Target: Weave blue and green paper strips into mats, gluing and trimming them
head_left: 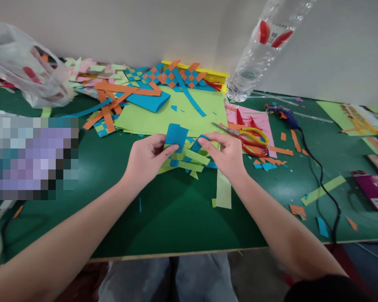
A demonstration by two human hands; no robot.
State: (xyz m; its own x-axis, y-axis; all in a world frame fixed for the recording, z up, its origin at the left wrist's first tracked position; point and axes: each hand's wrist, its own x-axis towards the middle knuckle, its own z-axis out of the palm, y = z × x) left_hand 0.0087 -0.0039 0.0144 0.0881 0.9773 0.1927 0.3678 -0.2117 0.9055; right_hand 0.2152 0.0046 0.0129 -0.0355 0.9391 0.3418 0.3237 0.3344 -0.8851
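Observation:
Between the thumb and fingers of my left hand point(148, 154) is a blue paper piece point(177, 135), held upright above the table. My right hand point(224, 152) pinches a narrower blue paper strip point(196, 144) close beside it. Under both hands lies a loose pile of green paper strips point(195, 157) mixed with blue bits. Just right of my right hand, scissors point(252, 135) with yellow and red handles rest on pink paper. Green paper sheets point(176, 113) lie behind my hands, with a loose blue strip point(189, 92) across them.
Woven blue and orange paper point(168, 76) lies at the back. A plastic bottle point(255, 50) stands behind the scissors. A glue gun point(286, 116) trails a black cord on the right, near a purple box point(371, 186). A plastic bag point(28, 67) sits back left; a blurred-out object lies below it.

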